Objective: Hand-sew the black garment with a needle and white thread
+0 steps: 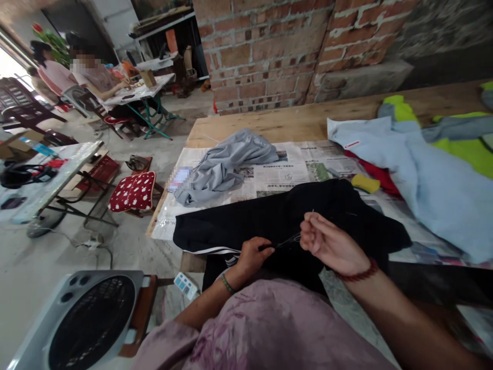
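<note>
Left hand [250,261] and right hand [333,245]: fingers [307,237] pinched over black garment [239,221].
Left grasps its fabric; whatever right holds, too small to identify. Garment lies on newspaper [295,154] atop counter [296,122], grey cloth [239,154] just behind.

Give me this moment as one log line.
left hand: pinching black cloth | right hand: curled, above black cloth, held item unclear | gray cloth: on newspaper, beyond black cloth
</note>
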Tool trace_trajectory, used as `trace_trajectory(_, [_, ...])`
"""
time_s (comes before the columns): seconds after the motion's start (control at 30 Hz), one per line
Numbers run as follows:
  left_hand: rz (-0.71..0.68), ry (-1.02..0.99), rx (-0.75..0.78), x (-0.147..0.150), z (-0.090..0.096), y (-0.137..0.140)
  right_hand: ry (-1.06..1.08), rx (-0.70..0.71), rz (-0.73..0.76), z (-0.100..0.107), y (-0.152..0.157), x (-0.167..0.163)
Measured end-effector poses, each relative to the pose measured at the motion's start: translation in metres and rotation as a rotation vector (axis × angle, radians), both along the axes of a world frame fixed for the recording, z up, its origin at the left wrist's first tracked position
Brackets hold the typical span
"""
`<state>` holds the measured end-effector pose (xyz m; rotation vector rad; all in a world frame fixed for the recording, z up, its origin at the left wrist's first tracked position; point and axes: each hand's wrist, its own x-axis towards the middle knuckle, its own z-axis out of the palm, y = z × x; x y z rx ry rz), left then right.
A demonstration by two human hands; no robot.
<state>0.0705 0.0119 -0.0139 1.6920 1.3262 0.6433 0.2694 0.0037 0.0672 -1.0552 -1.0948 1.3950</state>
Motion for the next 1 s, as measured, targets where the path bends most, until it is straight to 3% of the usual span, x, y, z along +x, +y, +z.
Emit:
trace_trajectory(0.1, [-0.010, -0.026, 0.038, -0.001, -0.001, -0.002, -0.136, 0.192, -0.048, -0.002, 0.008, -0.010])
trace_trajectory(0.17, [-0.007, -0.040, 0.036, -0.002, -0.001, -0.002, -0.335, 0.402, -0.065, -0.011, 0.011, -0.020])
trace_trajectory(0.3, [-0.035, -0.052, 0.012, -0.002, 0.002, -0.002, -0.801, 0.932, 0.236, -0.035, 0.021, -0.022])
trace_trajectory(0.4, [-0.025, -0.048, -0.008, -0.002, 0.005, -0.002, -1.020, 1.123, 0.336, -0.045, 0.037, -0.006])
trace_trajectory(0.53, [-0.011, -0.022, -0.037, -0.002, 0.007, -0.003, -1.157, 1.114, 0.340, -0.043, 0.062, 0.020])
trace_trajectory(0.67, [-0.003, -0.021, -0.060, -0.003, 0.007, -0.003, -1.141, 1.030, 0.282, -0.035, 0.086, 0.047])
trace_trajectory(0.83, [-0.011, -0.001, -0.078, -0.005, 0.006, -0.004, -1.030, 0.914, 0.126, -0.017, 0.115, 0.086])
trace_trajectory(1.0, [-0.018, 0.011, -0.074, -0.007, 0.004, -0.005, -1.149, 0.894, -0.049, 0.012, 0.136, 0.117])
